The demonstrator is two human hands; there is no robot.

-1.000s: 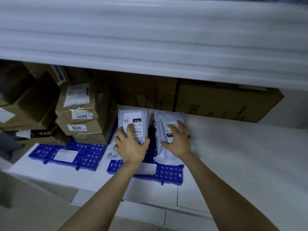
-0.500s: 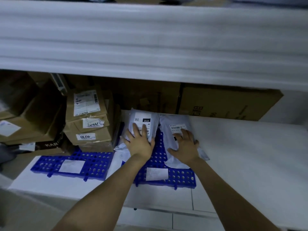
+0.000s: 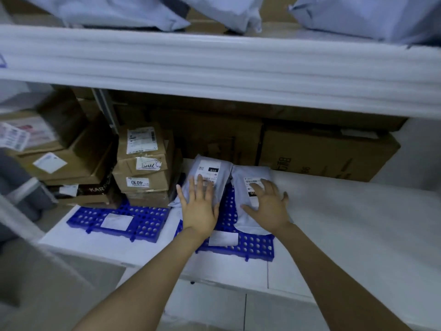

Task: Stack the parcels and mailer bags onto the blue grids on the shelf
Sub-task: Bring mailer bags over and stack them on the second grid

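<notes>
At the centre of the frame, two grey mailer bags lie side by side on a blue grid point(image 3: 250, 244) on the white shelf point(image 3: 346, 223). The left hand point(image 3: 199, 206) lies flat, fingers spread, on the left mailer bag point(image 3: 207, 168); the right hand point(image 3: 268, 204) rests open-fingered on the right mailer bag point(image 3: 248, 216), gripping nothing. Stacked cardboard parcels point(image 3: 143, 163) stand on a second blue grid point(image 3: 119, 218) at centre left.

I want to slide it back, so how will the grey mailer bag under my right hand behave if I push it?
The right mailer bag looks like soft plastic film, so it will probably buckle, not slide stiffly. Its smooth skin may slip under the right hand. The holed blue grid could snag its edge.
</notes>
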